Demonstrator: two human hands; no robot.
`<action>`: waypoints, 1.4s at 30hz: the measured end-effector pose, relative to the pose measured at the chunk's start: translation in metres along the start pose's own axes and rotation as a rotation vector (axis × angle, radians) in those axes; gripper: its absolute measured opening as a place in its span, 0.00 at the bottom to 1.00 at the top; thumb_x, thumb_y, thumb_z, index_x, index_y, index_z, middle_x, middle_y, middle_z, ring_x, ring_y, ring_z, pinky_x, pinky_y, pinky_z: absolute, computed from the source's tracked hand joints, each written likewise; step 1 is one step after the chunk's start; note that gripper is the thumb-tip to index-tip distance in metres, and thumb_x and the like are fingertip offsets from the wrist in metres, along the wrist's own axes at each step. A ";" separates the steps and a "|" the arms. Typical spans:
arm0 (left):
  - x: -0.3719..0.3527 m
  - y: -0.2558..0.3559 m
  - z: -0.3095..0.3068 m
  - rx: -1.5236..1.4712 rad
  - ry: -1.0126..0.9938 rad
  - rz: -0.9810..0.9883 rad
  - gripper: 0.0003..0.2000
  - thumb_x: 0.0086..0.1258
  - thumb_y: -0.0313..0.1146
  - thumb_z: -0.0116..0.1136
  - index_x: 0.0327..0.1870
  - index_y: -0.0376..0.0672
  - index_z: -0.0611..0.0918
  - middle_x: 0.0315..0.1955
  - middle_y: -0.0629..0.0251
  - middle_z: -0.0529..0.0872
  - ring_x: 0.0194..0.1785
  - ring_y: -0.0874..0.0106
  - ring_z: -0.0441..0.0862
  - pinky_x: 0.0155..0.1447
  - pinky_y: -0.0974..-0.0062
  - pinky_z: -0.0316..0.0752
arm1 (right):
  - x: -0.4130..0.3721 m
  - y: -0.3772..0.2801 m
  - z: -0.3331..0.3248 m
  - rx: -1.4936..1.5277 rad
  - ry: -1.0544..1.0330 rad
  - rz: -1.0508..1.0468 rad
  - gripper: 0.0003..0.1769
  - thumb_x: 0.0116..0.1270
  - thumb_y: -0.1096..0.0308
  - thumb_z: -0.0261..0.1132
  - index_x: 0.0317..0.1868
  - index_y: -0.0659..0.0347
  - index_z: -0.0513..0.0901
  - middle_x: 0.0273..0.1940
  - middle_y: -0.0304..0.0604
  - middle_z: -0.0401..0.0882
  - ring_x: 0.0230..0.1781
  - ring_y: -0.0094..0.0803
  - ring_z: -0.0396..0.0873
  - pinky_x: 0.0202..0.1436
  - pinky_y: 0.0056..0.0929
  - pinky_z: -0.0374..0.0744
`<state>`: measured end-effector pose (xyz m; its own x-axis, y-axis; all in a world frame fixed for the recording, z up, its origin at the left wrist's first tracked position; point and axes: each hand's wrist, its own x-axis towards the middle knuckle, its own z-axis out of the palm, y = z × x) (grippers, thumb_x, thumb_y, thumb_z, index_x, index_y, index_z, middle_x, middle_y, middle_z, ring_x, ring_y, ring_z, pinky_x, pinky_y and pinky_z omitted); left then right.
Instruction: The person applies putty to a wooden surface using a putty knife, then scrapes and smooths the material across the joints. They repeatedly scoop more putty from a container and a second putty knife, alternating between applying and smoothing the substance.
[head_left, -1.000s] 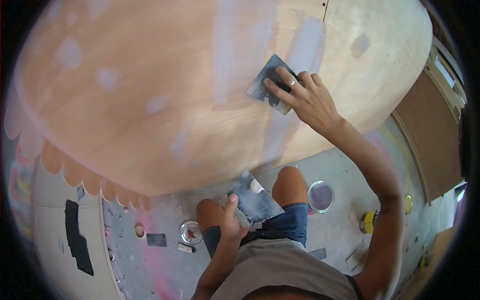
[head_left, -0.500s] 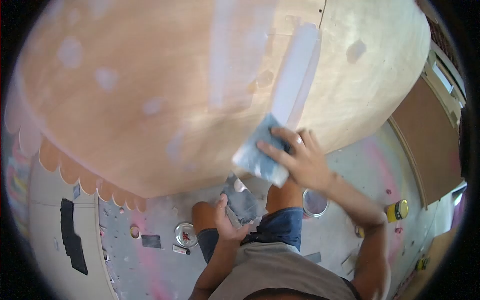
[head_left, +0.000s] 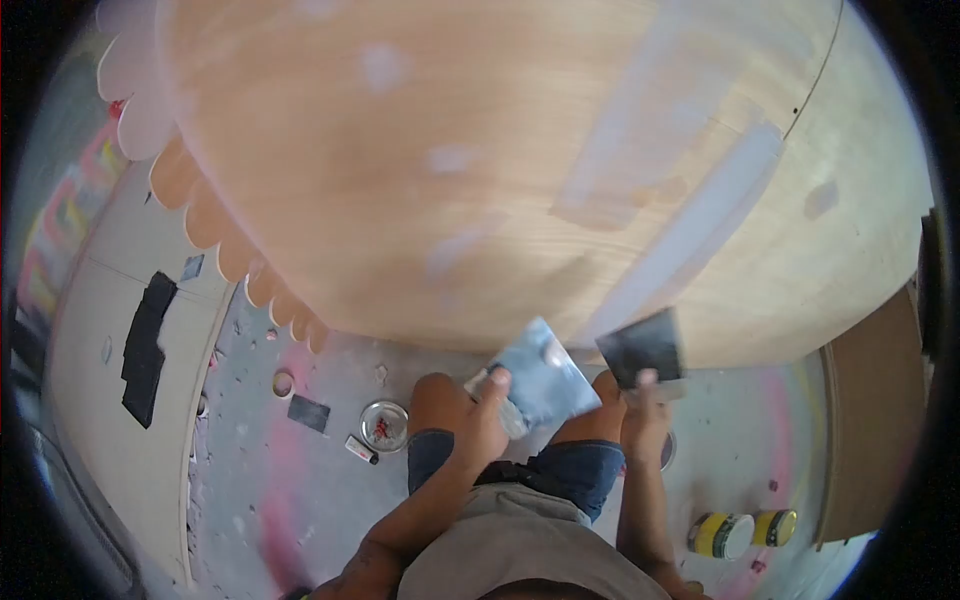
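My left hand (head_left: 482, 425) grips a flat, shiny filler spreader (head_left: 550, 375), its thumb on the face, with pale stuff along the lower edge. Just to the right, my right hand (head_left: 648, 425) pinches a second, dark flat spreader (head_left: 642, 345) upright. Both blades are apart, above my knees and in front of a large curved plywood panel (head_left: 330, 230). A long whitish strip of filler (head_left: 690, 235) slants over the panel, and its lower end comes close to the dark spreader.
Scalloped trim (head_left: 235, 250) edges the panel's left side. On the floor are a round metal tin (head_left: 384, 411), a small tube (head_left: 361, 449), a tape roll (head_left: 284, 384), a dark sheet (head_left: 309, 413) and yellow cans (head_left: 722, 536). A brown board (head_left: 870, 430) stands at right.
My right hand has come off the panel, down beside my left hand, with its spreader. The left spreader has turned, showing a brighter face. The view has swung, shifting the panel rightward.
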<state>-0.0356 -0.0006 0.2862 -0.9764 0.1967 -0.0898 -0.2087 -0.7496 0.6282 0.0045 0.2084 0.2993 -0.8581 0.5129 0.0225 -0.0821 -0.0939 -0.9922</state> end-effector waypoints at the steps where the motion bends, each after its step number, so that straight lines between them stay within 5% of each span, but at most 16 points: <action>1: 0.002 0.004 0.000 -0.006 0.001 0.006 0.20 0.75 0.42 0.55 0.57 0.33 0.76 0.45 0.63 0.83 0.45 0.72 0.82 0.47 0.70 0.81 | -0.005 -0.011 0.005 -0.004 -0.006 -0.004 0.19 0.72 0.62 0.60 0.55 0.68 0.74 0.44 0.49 0.81 0.39 0.33 0.82 0.39 0.31 0.80; 3: 0.007 0.013 0.003 -0.015 -0.018 0.194 0.20 0.76 0.43 0.54 0.57 0.34 0.76 0.46 0.63 0.82 0.48 0.74 0.80 0.53 0.72 0.77 | -0.028 -0.039 0.027 0.647 -0.155 0.076 0.20 0.69 0.62 0.62 0.54 0.68 0.72 0.35 0.47 0.81 0.22 0.30 0.80 0.20 0.25 0.78; 4: 0.011 0.007 0.003 0.085 0.163 0.328 0.22 0.75 0.46 0.54 0.55 0.32 0.76 0.38 0.60 0.84 0.42 0.65 0.85 0.46 0.64 0.81 | -0.035 -0.034 0.045 0.487 -0.088 0.025 0.20 0.68 0.62 0.62 0.52 0.68 0.71 0.30 0.46 0.80 0.10 0.29 0.73 0.07 0.21 0.70; 14: -0.009 0.049 -0.033 1.213 -0.459 0.672 0.16 0.74 0.36 0.55 0.56 0.38 0.82 0.30 0.53 0.84 0.30 0.65 0.84 0.37 0.73 0.77 | -0.018 -0.062 0.093 0.245 -0.033 -0.124 0.15 0.66 0.66 0.64 0.46 0.69 0.75 0.35 0.44 0.79 0.21 0.26 0.75 0.17 0.21 0.72; 18: -0.014 0.027 -0.042 0.144 0.060 0.118 0.12 0.75 0.36 0.55 0.52 0.41 0.83 0.36 0.62 0.89 0.32 0.69 0.86 0.37 0.68 0.81 | -0.019 -0.044 0.060 -0.087 -0.120 -0.462 0.14 0.66 0.65 0.66 0.44 0.68 0.78 0.35 0.41 0.80 0.31 0.30 0.77 0.34 0.31 0.78; 21: -0.007 0.025 -0.041 -0.332 -0.039 -0.074 0.13 0.75 0.37 0.54 0.51 0.38 0.81 0.38 0.66 0.88 0.35 0.71 0.86 0.41 0.68 0.83 | -0.026 -0.049 0.062 -0.211 -0.537 -0.913 0.16 0.60 0.64 0.70 0.40 0.71 0.82 0.33 0.45 0.82 0.38 0.43 0.81 0.52 0.46 0.77; 22: 0.002 0.033 -0.036 -0.773 -0.121 -0.368 0.15 0.74 0.45 0.52 0.47 0.42 0.82 0.35 0.63 0.87 0.35 0.69 0.87 0.28 0.74 0.81 | -0.024 -0.044 0.069 -0.105 -0.637 -1.041 0.12 0.63 0.65 0.68 0.43 0.63 0.82 0.40 0.48 0.80 0.40 0.43 0.80 0.49 0.44 0.79; 26: -0.006 0.026 -0.013 -0.201 0.041 -0.174 0.16 0.73 0.46 0.54 0.49 0.42 0.81 0.36 0.61 0.87 0.39 0.65 0.87 0.28 0.69 0.82 | -0.018 -0.008 0.084 -0.185 -0.565 -1.090 0.17 0.57 0.70 0.70 0.49 0.60 0.81 0.48 0.50 0.75 0.46 0.46 0.79 0.51 0.43 0.78; 29: -0.017 0.020 -0.013 -0.182 -0.072 -0.059 0.17 0.72 0.34 0.58 0.57 0.35 0.76 0.50 0.56 0.83 0.51 0.64 0.84 0.54 0.61 0.82 | -0.003 0.000 0.063 -0.511 -0.586 -0.786 0.25 0.49 0.70 0.74 0.51 0.62 0.81 0.53 0.51 0.72 0.55 0.46 0.74 0.58 0.38 0.74; 32: -0.014 0.020 0.000 -0.367 -0.027 -0.137 0.18 0.71 0.34 0.59 0.57 0.34 0.76 0.50 0.56 0.83 0.50 0.63 0.84 0.56 0.61 0.80 | -0.004 -0.006 0.050 -0.366 -0.421 -1.260 0.20 0.62 0.71 0.65 0.55 0.59 0.76 0.49 0.50 0.76 0.46 0.44 0.79 0.48 0.38 0.77; 33: -0.011 0.014 0.000 -0.314 0.001 -0.145 0.17 0.72 0.33 0.58 0.57 0.34 0.76 0.50 0.57 0.83 0.51 0.63 0.84 0.56 0.61 0.80 | -0.010 -0.003 0.059 0.045 -0.543 -1.221 0.10 0.57 0.77 0.69 0.41 0.64 0.85 0.48 0.49 0.77 0.47 0.38 0.78 0.54 0.36 0.77; 36: -0.021 0.018 0.007 -0.072 -0.008 -0.173 0.15 0.74 0.33 0.56 0.56 0.34 0.77 0.51 0.57 0.83 0.50 0.64 0.83 0.55 0.62 0.78 | -0.029 -0.011 0.079 -0.341 -0.148 -0.979 0.14 0.61 0.73 0.68 0.48 0.64 0.82 0.51 0.51 0.76 0.48 0.38 0.78 0.56 0.37 0.77; 38: -0.024 0.023 -0.001 0.113 -0.038 -0.191 0.14 0.75 0.33 0.54 0.56 0.34 0.77 0.51 0.57 0.83 0.50 0.64 0.83 0.53 0.62 0.78 | -0.031 -0.081 0.080 -0.596 -0.509 -0.508 0.20 0.65 0.71 0.66 0.56 0.65 0.76 0.54 0.51 0.76 0.50 0.39 0.78 0.58 0.37 0.76; 39: -0.016 0.021 -0.014 0.400 -0.020 0.114 0.15 0.76 0.35 0.53 0.55 0.35 0.77 0.49 0.57 0.83 0.49 0.64 0.83 0.52 0.64 0.78 | -0.016 -0.054 0.072 -0.601 -0.508 -0.504 0.20 0.65 0.71 0.66 0.56 0.65 0.76 0.54 0.51 0.76 0.50 0.39 0.78 0.58 0.37 0.76; 40: -0.009 0.015 -0.025 0.682 0.005 0.413 0.15 0.77 0.38 0.53 0.54 0.35 0.77 0.47 0.57 0.83 0.47 0.64 0.83 0.50 0.65 0.78 | 0.009 -0.004 0.062 -0.050 -0.289 -0.252 0.21 0.67 0.70 0.65 0.59 0.66 0.73 0.51 0.50 0.77 0.47 0.39 0.79 0.54 0.34 0.78; 42: 0.013 0.026 -0.019 0.500 0.103 0.388 0.20 0.76 0.44 0.52 0.54 0.33 0.76 0.44 0.57 0.82 0.46 0.62 0.83 0.51 0.65 0.78 | 0.001 -0.007 0.055 0.685 -0.066 0.089 0.21 0.70 0.67 0.63 0.60 0.67 0.70 0.45 0.48 0.79 0.39 0.37 0.81 0.43 0.29 0.81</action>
<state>-0.0550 -0.0294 0.2872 -0.9812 -0.1105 0.1580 0.1879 -0.3639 0.9123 -0.0237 0.1621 0.3129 -0.9038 0.4272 -0.0266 -0.2926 -0.6620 -0.6900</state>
